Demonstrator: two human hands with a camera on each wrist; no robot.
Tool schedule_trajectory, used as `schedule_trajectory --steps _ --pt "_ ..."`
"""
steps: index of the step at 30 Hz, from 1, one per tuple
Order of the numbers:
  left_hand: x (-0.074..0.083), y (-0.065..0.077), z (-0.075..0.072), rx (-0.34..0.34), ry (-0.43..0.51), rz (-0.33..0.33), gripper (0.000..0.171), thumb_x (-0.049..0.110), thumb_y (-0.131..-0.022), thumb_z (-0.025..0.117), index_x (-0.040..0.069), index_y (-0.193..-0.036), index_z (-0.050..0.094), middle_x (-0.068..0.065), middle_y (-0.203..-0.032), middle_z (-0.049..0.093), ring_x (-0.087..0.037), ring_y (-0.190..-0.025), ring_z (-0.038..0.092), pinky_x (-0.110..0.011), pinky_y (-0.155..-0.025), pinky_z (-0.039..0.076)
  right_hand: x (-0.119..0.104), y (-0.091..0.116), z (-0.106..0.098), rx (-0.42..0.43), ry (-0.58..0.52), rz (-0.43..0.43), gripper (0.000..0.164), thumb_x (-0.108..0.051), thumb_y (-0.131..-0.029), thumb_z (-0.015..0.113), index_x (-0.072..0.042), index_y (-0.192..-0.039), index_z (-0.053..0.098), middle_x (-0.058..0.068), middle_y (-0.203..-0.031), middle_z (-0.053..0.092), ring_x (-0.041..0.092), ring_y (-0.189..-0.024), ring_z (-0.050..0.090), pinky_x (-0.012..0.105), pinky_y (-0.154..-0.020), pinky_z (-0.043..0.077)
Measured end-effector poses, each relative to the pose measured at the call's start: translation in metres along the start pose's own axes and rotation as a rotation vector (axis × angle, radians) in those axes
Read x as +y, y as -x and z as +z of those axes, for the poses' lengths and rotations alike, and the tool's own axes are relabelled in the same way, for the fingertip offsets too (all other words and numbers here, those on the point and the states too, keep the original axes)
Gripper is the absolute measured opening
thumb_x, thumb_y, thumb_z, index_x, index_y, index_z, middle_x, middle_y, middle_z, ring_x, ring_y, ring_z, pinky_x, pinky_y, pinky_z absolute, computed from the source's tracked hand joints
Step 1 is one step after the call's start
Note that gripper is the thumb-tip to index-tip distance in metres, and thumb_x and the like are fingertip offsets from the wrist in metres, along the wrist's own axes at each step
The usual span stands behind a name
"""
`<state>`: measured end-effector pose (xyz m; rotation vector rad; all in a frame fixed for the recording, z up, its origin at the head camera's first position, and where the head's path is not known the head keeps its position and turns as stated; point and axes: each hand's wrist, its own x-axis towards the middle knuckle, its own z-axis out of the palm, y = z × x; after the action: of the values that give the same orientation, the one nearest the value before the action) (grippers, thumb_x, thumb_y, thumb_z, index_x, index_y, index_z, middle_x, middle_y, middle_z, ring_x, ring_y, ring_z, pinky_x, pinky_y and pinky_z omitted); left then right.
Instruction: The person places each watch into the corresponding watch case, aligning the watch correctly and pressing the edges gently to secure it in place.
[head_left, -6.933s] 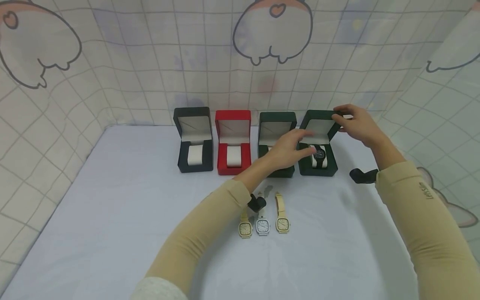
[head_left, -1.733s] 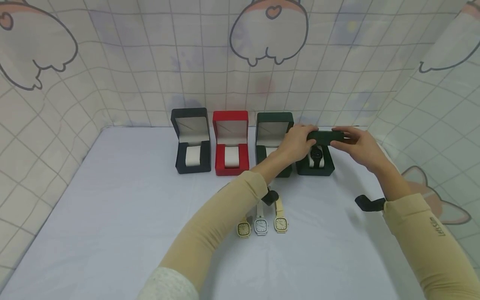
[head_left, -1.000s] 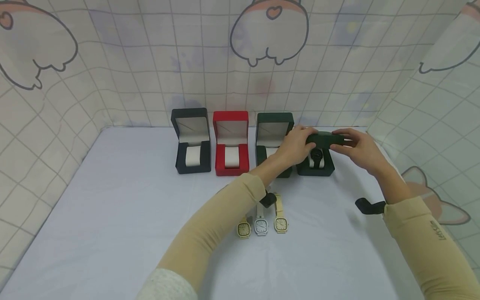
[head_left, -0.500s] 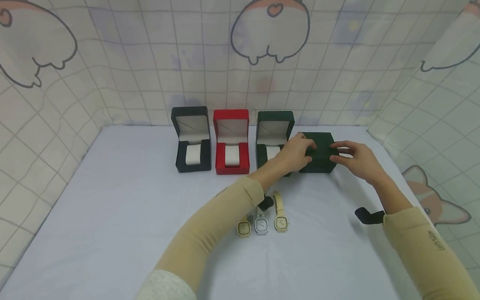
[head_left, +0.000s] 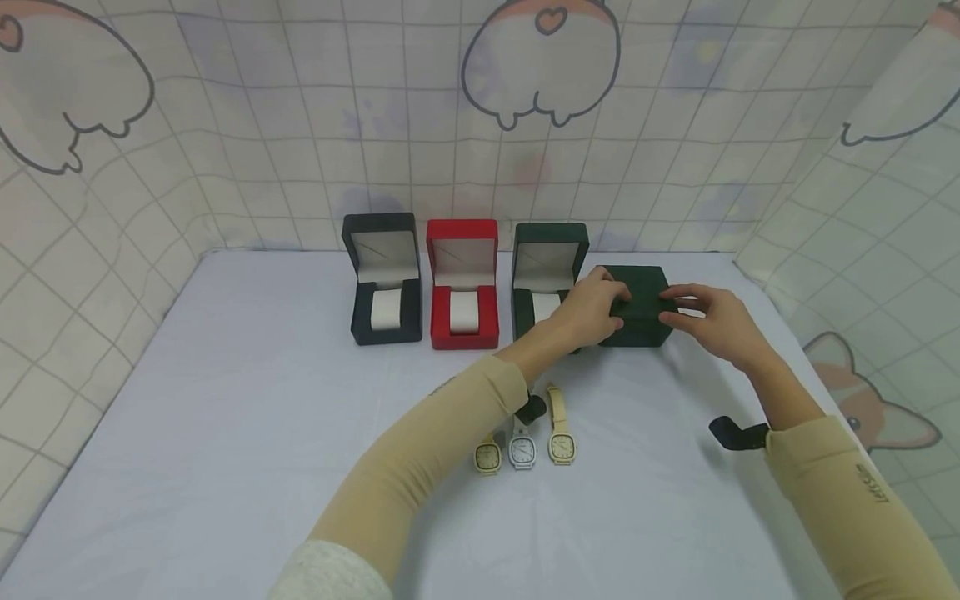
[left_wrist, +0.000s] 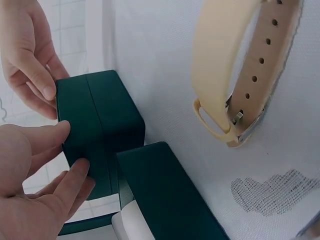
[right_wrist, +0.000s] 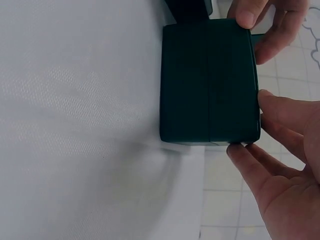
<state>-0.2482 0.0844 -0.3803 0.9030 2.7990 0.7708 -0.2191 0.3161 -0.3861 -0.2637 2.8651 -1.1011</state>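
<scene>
A dark green watch box (head_left: 647, 292) stands at the right end of a row, its lid down over the black watch seen in earlier frames. My left hand (head_left: 588, 310) holds the box's left side, thumb at the front edge and fingers on the top and side. On the opposite side my right hand (head_left: 716, 327) has thumb and fingers at the lid's right corner. Both wrist views show fingertips on the edges of the watch box (left_wrist: 100, 112), with its seam closed. Beside it, partly behind my left hand, is another green watch box (head_left: 551, 233) with its lid up.
A black watch box (head_left: 362, 315) and a red watch box (head_left: 443, 321) stand with lids raised around bare white cushions. In front lie a gold watch (head_left: 487, 457), a silver watch (head_left: 522, 452) and another gold watch (head_left: 562, 447), partly under my left arm. A patterned wall hangs behind.
The right-hand green box's lid, upright at first, has come down between both hands and now covers the black watch. Over the last half second the hands have barely moved.
</scene>
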Motion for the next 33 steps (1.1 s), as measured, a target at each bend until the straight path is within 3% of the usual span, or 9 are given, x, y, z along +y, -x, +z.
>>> schedule_trajectory --steps 15,23,33 --pt "0.000 0.003 0.000 0.002 -0.004 0.018 0.041 0.020 -0.099 0.072 0.013 -0.138 0.064 -0.008 -0.142 0.049 -0.019 -0.127 0.052 -0.024 -0.105 0.042 -0.002 0.000 0.000 -0.005 0.021 0.009 0.050 -0.030 -0.100 0.070 -0.002 -0.139 0.058 0.028 -0.150 0.046 0.050 -0.136 0.045 0.067 -0.100 0.045" --pt "0.002 0.008 -0.001 -0.028 -0.005 0.015 0.045 0.024 -0.099 0.071 0.016 -0.142 0.061 -0.008 -0.147 0.046 -0.021 -0.132 0.049 -0.029 -0.106 0.044 -0.007 0.002 0.001 0.014 0.071 -0.032 0.047 -0.023 -0.100 0.071 0.002 -0.138 0.057 0.028 -0.150 0.044 0.048 -0.139 0.041 0.060 -0.105 0.045" --pt "-0.002 0.015 -0.007 -0.018 -0.009 0.042 0.044 0.025 -0.099 0.071 0.015 -0.141 0.061 -0.009 -0.145 0.048 -0.021 -0.129 0.051 -0.029 -0.103 0.046 -0.017 0.003 -0.001 0.045 0.129 -0.094 0.044 -0.014 -0.097 0.073 0.003 -0.135 0.058 0.027 -0.146 0.049 0.046 -0.139 0.040 0.061 -0.106 0.042"
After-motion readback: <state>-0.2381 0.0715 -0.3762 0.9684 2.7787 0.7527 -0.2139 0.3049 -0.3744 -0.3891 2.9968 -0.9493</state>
